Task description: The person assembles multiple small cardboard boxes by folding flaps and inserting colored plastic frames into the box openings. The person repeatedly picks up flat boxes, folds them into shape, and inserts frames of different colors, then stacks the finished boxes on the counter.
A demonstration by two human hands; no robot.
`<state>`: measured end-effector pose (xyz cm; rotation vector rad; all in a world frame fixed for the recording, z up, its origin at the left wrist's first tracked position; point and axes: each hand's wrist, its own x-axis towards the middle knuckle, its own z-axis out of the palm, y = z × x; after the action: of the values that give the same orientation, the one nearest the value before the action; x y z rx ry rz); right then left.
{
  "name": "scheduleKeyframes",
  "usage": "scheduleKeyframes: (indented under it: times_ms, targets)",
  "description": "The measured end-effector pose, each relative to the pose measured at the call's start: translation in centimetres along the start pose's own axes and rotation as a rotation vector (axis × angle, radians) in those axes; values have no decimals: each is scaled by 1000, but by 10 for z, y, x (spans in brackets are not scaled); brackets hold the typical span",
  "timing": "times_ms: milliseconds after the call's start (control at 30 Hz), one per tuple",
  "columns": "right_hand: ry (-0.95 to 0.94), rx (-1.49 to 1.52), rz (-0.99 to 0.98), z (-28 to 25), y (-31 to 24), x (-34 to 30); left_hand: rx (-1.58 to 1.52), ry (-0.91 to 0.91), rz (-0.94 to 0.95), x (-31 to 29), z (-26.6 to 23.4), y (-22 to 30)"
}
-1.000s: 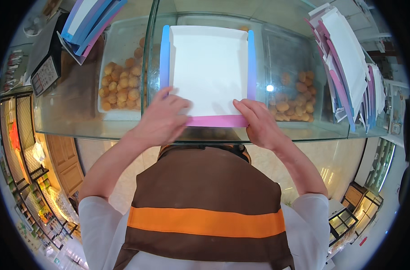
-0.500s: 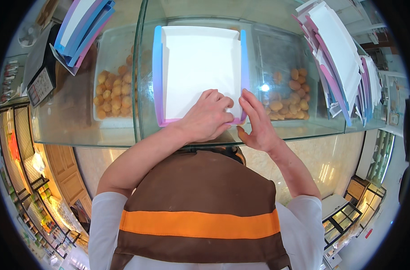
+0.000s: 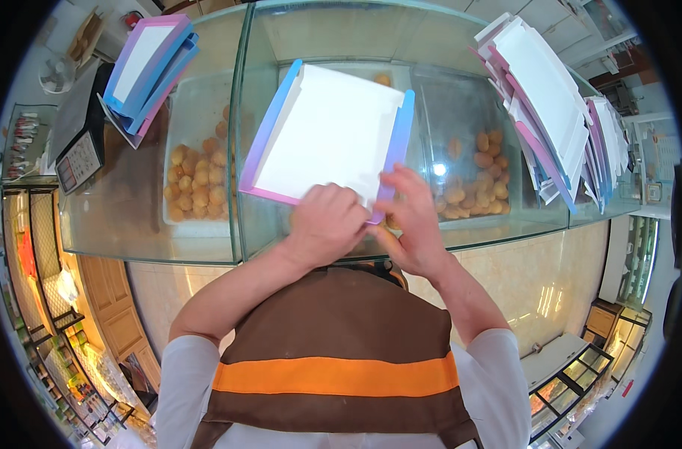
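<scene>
A shallow cardboard box [image 3: 330, 131], white inside with blue-to-purple outer walls, lies tilted clockwise on the glass counter. My left hand [image 3: 328, 223] is closed at the box's near edge, fingers curled around the wall close to the near right corner. That same corner is pinched by my right hand [image 3: 410, 223], its thumb below and its fingers along the right wall. The hands partly cover the corner, so its fold is hidden.
Under the glass counter [image 3: 281, 45], round golden pastries [image 3: 199, 187] sit in a tray on the left and more pastries [image 3: 479, 179] on the right. Folded boxes [image 3: 148, 71] stand at the far left, beside a scale [image 3: 79, 161]. Flat box blanks [image 3: 539, 90] pile up at the right.
The box has turned clockwise, and its near right corner has come closer to me. Both hands have moved nearer with it, staying at that corner.
</scene>
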<state>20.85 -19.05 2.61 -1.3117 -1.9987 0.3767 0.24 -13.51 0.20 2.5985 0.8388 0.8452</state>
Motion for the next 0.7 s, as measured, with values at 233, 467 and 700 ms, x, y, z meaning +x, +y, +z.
scheduleKeyframes:
  times_ms: [233, 467, 700]
  targets:
    - [564, 841, 612, -2, 18, 38, -1373, 1033, -676, 38, -101, -14]
    - [451, 1148, 698, -8, 20, 53, -1457, 359, -735, -31, -98, -72]
    - [435, 891, 565, 9, -13, 55, -857, 432, -743, -3, -113, -57]
